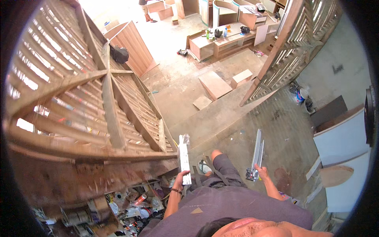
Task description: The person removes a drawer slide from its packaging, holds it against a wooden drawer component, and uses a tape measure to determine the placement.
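Note:
My left hand, with a dark bracelet at its wrist, is closed round the lower end of a long, narrow white package. The package points up and away from me, and a loose or torn flap shows at its far end. Off to the right, my right hand grips a silver metal drawer slide near its lower end. Dark fittings show at that end of the slide. The two things are held well apart, one on each side of my body.
Slatted wooden gate leaves stand at left and right. A cluttered heap of tools and bottles lies at lower left. A step edge crosses the floor ahead. Boards lie beyond it, and pale panels lean at right.

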{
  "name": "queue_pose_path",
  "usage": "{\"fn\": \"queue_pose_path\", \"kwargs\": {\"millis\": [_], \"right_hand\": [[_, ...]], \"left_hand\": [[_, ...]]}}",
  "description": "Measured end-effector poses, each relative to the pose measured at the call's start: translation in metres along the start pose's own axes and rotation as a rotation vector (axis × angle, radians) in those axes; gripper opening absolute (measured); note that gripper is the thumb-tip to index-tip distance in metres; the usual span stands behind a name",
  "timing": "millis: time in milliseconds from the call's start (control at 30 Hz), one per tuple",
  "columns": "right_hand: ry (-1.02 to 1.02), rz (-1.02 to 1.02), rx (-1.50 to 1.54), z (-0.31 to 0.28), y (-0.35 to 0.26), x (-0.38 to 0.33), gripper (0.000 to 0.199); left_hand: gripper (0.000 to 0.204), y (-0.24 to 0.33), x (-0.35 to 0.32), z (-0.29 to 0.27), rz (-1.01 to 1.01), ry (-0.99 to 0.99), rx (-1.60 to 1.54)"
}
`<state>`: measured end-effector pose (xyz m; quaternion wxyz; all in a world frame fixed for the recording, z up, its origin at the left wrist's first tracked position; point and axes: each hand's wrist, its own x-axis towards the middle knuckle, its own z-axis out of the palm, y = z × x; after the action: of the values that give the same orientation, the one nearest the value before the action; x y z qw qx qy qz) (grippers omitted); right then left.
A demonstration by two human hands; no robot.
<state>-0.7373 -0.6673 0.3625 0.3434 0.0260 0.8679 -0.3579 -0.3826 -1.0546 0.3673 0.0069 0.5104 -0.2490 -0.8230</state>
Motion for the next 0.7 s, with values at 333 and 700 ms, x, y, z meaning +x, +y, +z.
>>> {"fn": "queue_pose_path", "kwargs": {"millis": [333,700], "right_hand": [[-0.043,-0.020,-0.034,0.106,-0.213,0.256,0.072],[-0.074,-0.135,-0.169,0.218,-0.565,0.597,0.074]], "left_hand": [[0.024,0.293,0.237,0.045,0.106,-0.019,-0.183],[0.023,0.591,0.496,0.004,0.142,0.151,-0.278]]}}
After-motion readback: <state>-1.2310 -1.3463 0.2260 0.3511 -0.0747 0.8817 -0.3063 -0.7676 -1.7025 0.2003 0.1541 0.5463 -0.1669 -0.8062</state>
